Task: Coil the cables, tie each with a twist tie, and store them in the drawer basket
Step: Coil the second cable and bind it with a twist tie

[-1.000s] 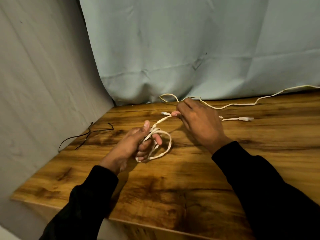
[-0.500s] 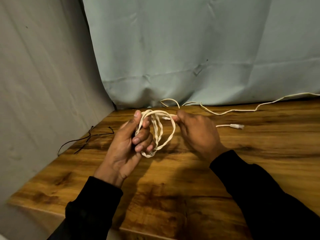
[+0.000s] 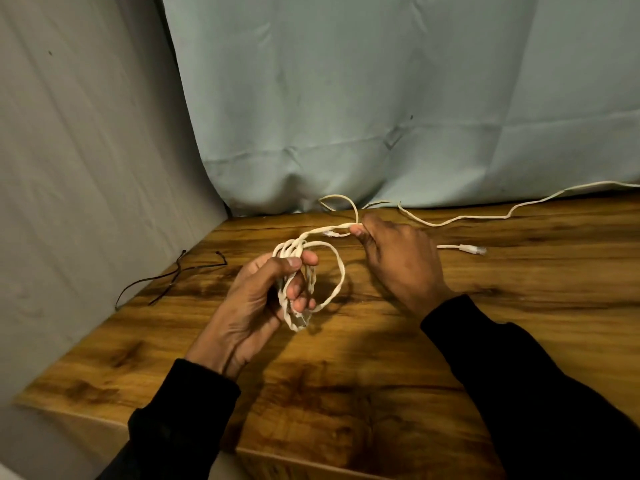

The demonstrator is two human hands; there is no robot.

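A white cable is partly coiled into several loops (image 3: 332, 282), and my left hand (image 3: 263, 299) grips that coil above the wooden table (image 3: 346, 393), thumb and fingers curled round it. My right hand (image 3: 401, 261) pinches the cable's loose strand (image 3: 322, 232) just right of the coil, near the table's back edge. The rest of the white cable (image 3: 512, 211) trails right along the back edge. A white plug end (image 3: 472, 249) lies on the table behind my right hand. Thin black twist ties (image 3: 173, 275) lie at the table's left edge. No drawer basket is in view.
A grey cloth wall stands close on the left and a pale blue cloth backdrop (image 3: 381, 98) hangs behind the table. The table's front edge runs near my sleeves.
My left hand lifted the coil off the table and turned palm-up, then held it. My right hand brought a loop to the coil and has drawn the strand out to the right again.
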